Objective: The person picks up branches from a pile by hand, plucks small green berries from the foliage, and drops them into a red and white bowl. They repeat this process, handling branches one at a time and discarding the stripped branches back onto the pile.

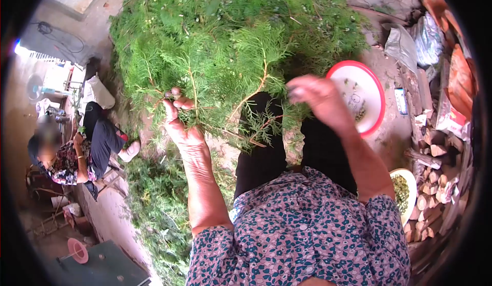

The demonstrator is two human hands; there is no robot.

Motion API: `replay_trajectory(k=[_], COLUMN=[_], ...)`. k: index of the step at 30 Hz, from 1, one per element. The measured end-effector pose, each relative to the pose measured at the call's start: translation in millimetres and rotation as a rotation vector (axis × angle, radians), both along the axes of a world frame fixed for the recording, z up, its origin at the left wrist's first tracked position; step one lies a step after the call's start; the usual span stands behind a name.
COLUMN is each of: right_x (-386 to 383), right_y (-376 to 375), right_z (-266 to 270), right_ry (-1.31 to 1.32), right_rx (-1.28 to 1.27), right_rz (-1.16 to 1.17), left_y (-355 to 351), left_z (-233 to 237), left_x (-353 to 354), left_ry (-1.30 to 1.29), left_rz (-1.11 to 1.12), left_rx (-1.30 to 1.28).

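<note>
My left hand (184, 124) is closed around the stem end of a leafy arborvitae branch (262, 83), which fans out over my lap and toward the right. A little to the right of the branch, my right hand (325, 99) is raised with its fingers drawn together. Slight blur hides whatever may lie between those fingertips. Beside the right hand stands a white basin (383, 99) with a red rim, with some small green bits on its bottom. A large heap of green arborvitae cuttings (220, 9) spreads just beyond both hands.
More cuttings (159, 199) lie at lower left. A pale bowl (410, 204) of small green pieces sits by my right elbow, near stacked firewood (430, 201) and plastic bags (428, 37). Another person (66, 155) sits at left, holding a sprig. A dark table (102, 265) stands lower left.
</note>
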State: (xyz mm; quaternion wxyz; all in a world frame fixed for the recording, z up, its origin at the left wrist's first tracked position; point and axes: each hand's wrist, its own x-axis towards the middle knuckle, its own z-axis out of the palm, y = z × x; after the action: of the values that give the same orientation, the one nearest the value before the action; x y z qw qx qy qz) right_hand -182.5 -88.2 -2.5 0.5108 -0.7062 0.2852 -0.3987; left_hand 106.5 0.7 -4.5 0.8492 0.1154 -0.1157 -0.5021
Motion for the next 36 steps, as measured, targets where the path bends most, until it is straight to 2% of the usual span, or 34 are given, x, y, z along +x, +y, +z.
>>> replay_trajectory(k=[2, 4, 6, 8, 9, 11, 12, 14, 15, 16, 18, 19, 20, 22, 25, 26, 32, 34, 36], right_x=[32.9, 48.1, 62.2, 67.6, 66.6, 65.3, 66.8, 78.5, 87.2, 87.4, 86.2, 84.9, 80.2, 69.5, 64.5, 61.6, 48.8, 50.9, 47.1], right_y=[17.1, 27.3, 36.2, 40.4, 41.3, 41.9, 42.2, 38.7, 35.7, 33.8, 32.3, 31.1, 31.7, 34.3, 32.5, 33.9, 35.8, 33.4, 36.9], right_z=[-10.6, -7.5, -10.2, -4.8, -2.2, 2.1, -2.4, -28.4, -32.4, -35.6, -35.9, -30.9, -23.8, -2.5, -14.2, -15.7, -9.2, -7.2, -0.9], right_ry=[-0.004, 0.138, -0.031, 0.001, 0.005, 0.132, 0.134, -0.102, -0.242, -0.244, -0.351, -0.385, -0.387, -0.364, -0.492, -0.524, -0.493, -0.557, -0.512], right_rx=[0.085, -0.071, -0.054, -0.266, -0.264, -0.158, -0.159, -0.185, -0.215, -0.216, -0.033, 0.179, 0.18, 0.636, 0.792, 0.877, 0.96, 0.899, 0.906], right_rz=[0.002, 0.049, -0.004, -0.098, -0.099, 0.045, 0.045, 0.014, 0.01, 0.011, -0.022, 0.03, 0.031, 0.098, 0.167, 0.177, 0.189, 0.201, 0.193], left_y=[-2.5, -5.6, -5.6, -6.8, -5.8, -4.2, -3.4, -3.6, -3.7, -4.3, -5.6, -6.1, -6.5, -4.7, -12.9, -8.4, -14.3, -15.7, -15.9], left_z=[5.6, 14.7, 15.8, 12.4, 13.5, 13.5, 13.4, 8.5, 11.3, 10.3, 2.4, -6.7, -15.8, -27.4, -21.0, -16.3, -9.3, -12.8, -14.0], left_x=[-14.5, -34.5, -47.4, -51.1, -63.0, -68.5, -71.2, -69.4, -76.9, -75.7, -71.0, -67.2, -63.4, -58.3, -45.7, -46.6, -52.9, -55.8, -60.7], left_ry=[-0.002, -0.03, -0.117, -0.078, -0.246, -0.377, -0.441, -0.296, -0.496, -0.498, -0.481, -0.791, -1.058, -0.898, -0.463, -0.274, -0.065, -0.074, -0.116], left_rz=[0.028, 0.028, 0.101, 0.058, 0.147, 0.168, 0.18, 0.055, 0.131, 0.133, 0.098, 0.178, 0.304, 0.15, -0.101, -0.157, -0.266, -0.308, -0.277], left_rx=[0.087, 0.067, 0.123, 0.106, 0.177, 0.229, 0.255, 0.224, 0.177, 0.176, 0.183, 0.084, -0.03, 0.075, -0.069, 0.095, 0.056, 0.009, -0.061])
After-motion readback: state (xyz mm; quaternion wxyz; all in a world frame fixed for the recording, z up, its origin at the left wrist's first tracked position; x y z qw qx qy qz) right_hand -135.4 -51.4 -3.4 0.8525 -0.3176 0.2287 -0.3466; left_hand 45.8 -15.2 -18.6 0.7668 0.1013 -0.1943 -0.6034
